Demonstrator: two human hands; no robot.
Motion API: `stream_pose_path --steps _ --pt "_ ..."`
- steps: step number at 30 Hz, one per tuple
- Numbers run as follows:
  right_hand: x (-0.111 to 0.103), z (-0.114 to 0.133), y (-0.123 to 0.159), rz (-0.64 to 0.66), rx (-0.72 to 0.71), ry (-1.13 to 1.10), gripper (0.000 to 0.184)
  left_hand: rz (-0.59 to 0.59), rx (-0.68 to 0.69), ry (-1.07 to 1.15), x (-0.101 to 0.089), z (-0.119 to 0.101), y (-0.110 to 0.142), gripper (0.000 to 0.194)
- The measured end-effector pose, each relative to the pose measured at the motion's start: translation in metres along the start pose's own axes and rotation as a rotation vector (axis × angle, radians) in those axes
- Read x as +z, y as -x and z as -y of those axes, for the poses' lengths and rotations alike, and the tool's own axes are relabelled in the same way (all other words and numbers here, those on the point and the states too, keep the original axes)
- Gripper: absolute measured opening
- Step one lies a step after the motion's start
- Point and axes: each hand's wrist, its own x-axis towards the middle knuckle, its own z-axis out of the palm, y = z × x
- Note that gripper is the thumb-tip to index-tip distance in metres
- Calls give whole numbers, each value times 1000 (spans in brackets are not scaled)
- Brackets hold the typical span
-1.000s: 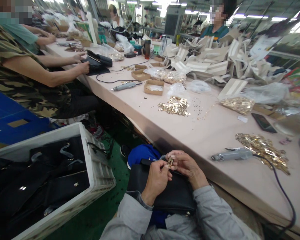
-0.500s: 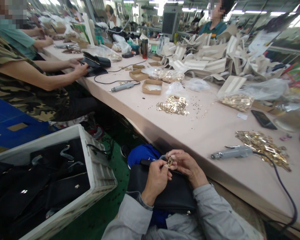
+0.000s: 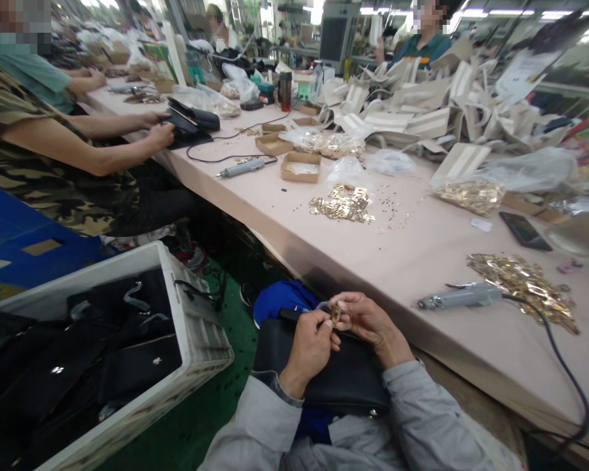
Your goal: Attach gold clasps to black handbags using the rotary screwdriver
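A small gold metal bag fitting (image 3: 336,314), a framed rectangle with an opening, is pinched between my two hands. My left hand (image 3: 308,347) closes thumb and fingers on its lower left side. On its upper right, my right hand (image 3: 373,327) grips it with bent fingers. Under both hands a black bag (image 3: 343,386) lies across my lap, with a small shiny stud at its lower edge. My fingers cover part of the fitting, so how it meets the bag is hidden.
Right on the table (image 3: 397,255) lie a corded grey electric screwdriver (image 3: 459,297), a pile of gold fittings (image 3: 525,288) and a phone (image 3: 525,230). Another gold pile (image 3: 342,204) sits farther back. A white crate (image 3: 196,327) of black bags stands left. A co-worker's hand (image 3: 161,134) handles a black bag.
My hands hold the same pinch on the gold fitting, with barely any movement. The view has shifted slightly. A distant person at the back now has a hand raised.
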Motion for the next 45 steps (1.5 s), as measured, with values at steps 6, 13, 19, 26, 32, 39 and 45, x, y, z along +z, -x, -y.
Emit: stream_pose_path --steps 6,13,19,26,32,39,45 --pt "7 1 0 -22 -12 26 30 -27 1 14 0 3 -1 21" --pt "28 4 8 -242 -197 271 38 -95 -24 66 4 11 -7 24" --pt "37 2 11 -343 -343 489 35 -105 -17 40 7 9 -8 24" --pt "44 6 11 -354 -366 489 35 -58 27 109 4 1 -4 27" --pt "48 5 15 -344 -342 506 40 -165 65 44 6 0 -1 30" --pt "28 52 71 -963 -581 874 51 -220 11 41 10 -3 0 33" --pt "-42 93 117 -1751 -292 1321 62 -203 12 56 8 2 0 35"
